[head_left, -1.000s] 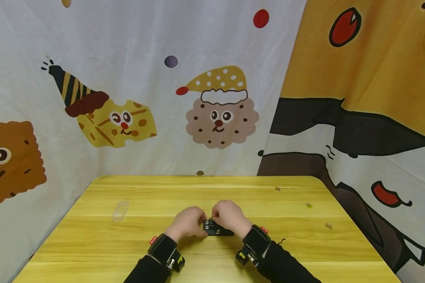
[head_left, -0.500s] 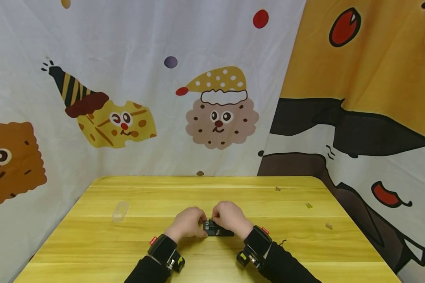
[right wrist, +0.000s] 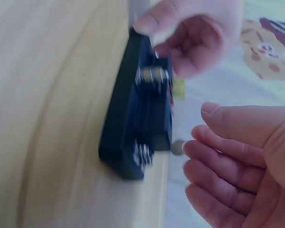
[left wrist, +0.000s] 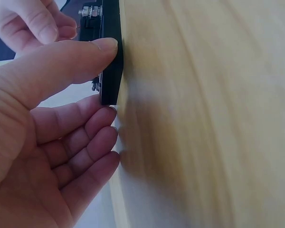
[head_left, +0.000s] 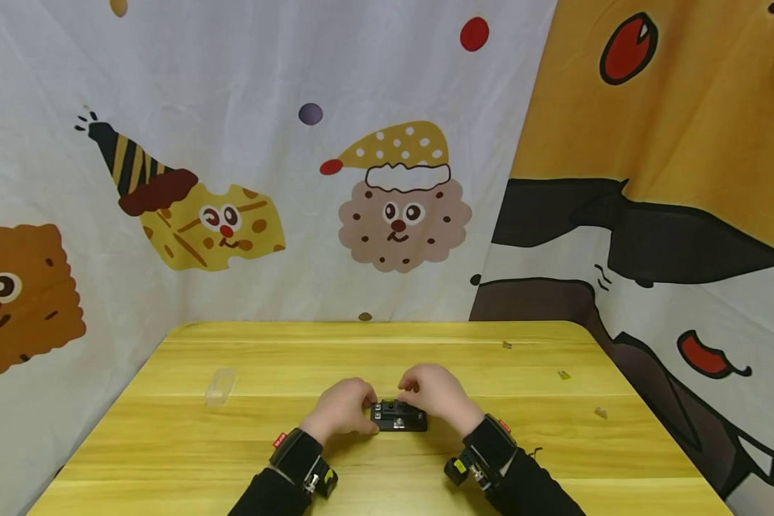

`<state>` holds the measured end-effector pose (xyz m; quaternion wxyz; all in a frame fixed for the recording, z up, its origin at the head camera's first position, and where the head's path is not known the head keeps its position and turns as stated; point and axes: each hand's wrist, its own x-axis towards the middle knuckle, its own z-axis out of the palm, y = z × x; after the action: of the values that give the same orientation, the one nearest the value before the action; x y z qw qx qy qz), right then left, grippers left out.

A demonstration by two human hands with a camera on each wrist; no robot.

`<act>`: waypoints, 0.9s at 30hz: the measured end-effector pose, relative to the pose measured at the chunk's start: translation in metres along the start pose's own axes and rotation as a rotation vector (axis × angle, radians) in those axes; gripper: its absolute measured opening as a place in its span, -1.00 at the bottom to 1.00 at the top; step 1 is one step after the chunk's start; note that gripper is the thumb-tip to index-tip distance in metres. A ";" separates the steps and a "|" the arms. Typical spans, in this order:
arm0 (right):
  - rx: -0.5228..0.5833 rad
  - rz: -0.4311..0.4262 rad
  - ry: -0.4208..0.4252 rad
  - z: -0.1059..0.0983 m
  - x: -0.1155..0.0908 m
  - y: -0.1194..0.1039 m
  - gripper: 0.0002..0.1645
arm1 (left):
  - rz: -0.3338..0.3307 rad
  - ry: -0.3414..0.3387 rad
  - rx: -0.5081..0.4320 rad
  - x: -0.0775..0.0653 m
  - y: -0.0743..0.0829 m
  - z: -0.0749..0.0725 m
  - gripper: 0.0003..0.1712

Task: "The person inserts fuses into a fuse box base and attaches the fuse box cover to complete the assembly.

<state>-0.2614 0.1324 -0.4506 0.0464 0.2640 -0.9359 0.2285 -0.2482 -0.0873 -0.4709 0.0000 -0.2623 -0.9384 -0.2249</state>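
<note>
A small black block with metal screw terminals lies on the wooden table in front of me in the head view. At its left end, my left hand grips it, thumb on the near side and fingers at the far side. In the left wrist view the thumb presses along the block's edge. My right hand hovers just off the block's upper right. Seen from the right wrist, its thumb and loosely bent fingers stand apart with nothing between them, and the block's screw terminals face them.
A clear plastic piece lies on the left of the wooden table. Several small bits, such as this scrap, are scattered along the right side. A cartoon-printed curtain hangs behind the table.
My right hand has come off the block and shifted a little to the right, so more of the block's top shows. The left hand has kept its hold in place.
</note>
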 end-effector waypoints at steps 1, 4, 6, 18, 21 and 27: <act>0.006 0.015 0.005 -0.003 -0.001 0.002 -0.86 | -0.003 -0.002 0.000 0.000 0.000 0.000 -0.52; 0.007 0.047 0.025 -0.009 -0.007 0.013 -0.81 | -0.009 -0.006 -0.003 -0.001 0.000 0.001 -0.51; 0.005 0.078 0.038 -0.013 -0.012 0.021 -0.78 | -0.012 -0.007 -0.007 -0.001 -0.001 0.001 -0.51; -0.020 0.255 0.092 -0.037 -0.046 0.075 -0.71 | -0.013 -0.001 -0.010 -0.002 0.000 0.002 -0.51; -0.027 0.258 0.096 -0.043 -0.055 0.085 -0.71 | -0.017 -0.001 -0.010 -0.002 0.000 0.002 -0.52; -0.038 0.287 0.086 -0.056 -0.071 0.103 -0.70 | -0.015 -0.003 -0.009 -0.002 0.000 0.002 -0.51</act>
<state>-0.2556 0.2694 -0.4566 0.0584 0.1164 -0.9654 0.2259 -0.2463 -0.0868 -0.4730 -0.0043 -0.2558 -0.9393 -0.2287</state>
